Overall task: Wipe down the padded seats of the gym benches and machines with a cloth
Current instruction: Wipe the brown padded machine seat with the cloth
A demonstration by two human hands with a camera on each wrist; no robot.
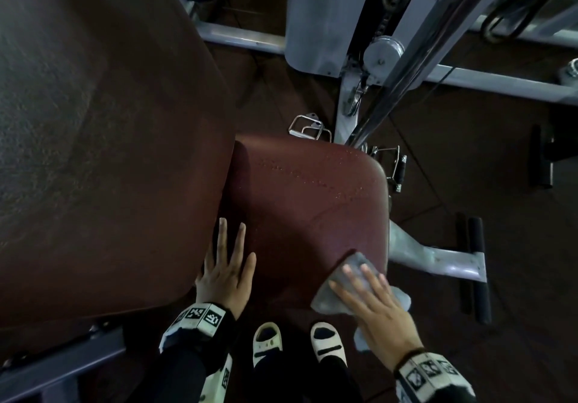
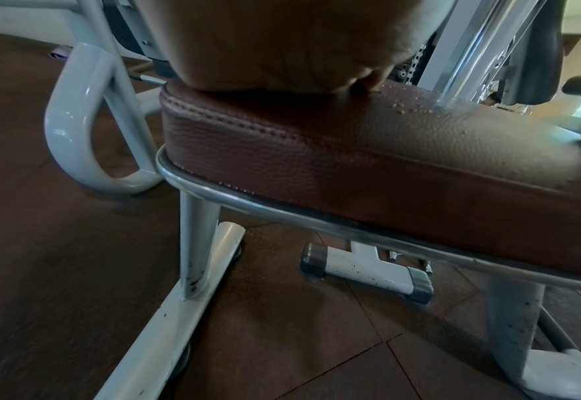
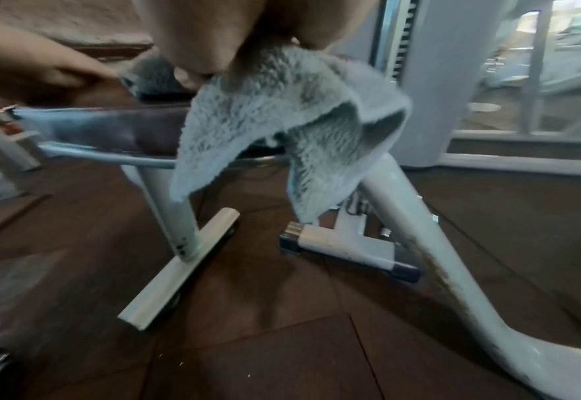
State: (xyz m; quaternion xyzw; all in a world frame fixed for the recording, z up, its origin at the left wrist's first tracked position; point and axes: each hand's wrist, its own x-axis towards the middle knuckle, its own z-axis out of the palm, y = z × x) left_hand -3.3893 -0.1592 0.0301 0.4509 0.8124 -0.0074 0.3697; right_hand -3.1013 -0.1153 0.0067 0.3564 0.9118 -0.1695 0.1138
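Observation:
A dark red padded seat lies in front of me, with water droplets across its far half. Its tall backrest fills the left of the head view. My left hand rests flat on the seat's left side beside the backrest, fingers straight. My right hand presses a grey cloth onto the seat's near right corner with spread, straight fingers. In the right wrist view the cloth hangs down over the seat edge. The left wrist view shows the seat's stitched side under my palm.
The machine's grey column and cables rise behind the seat. Metal cable handles lie on the dark floor tiles. A foot bar with black grips sticks out at right. My white sandals stand just below the seat. Grey frame legs run underneath.

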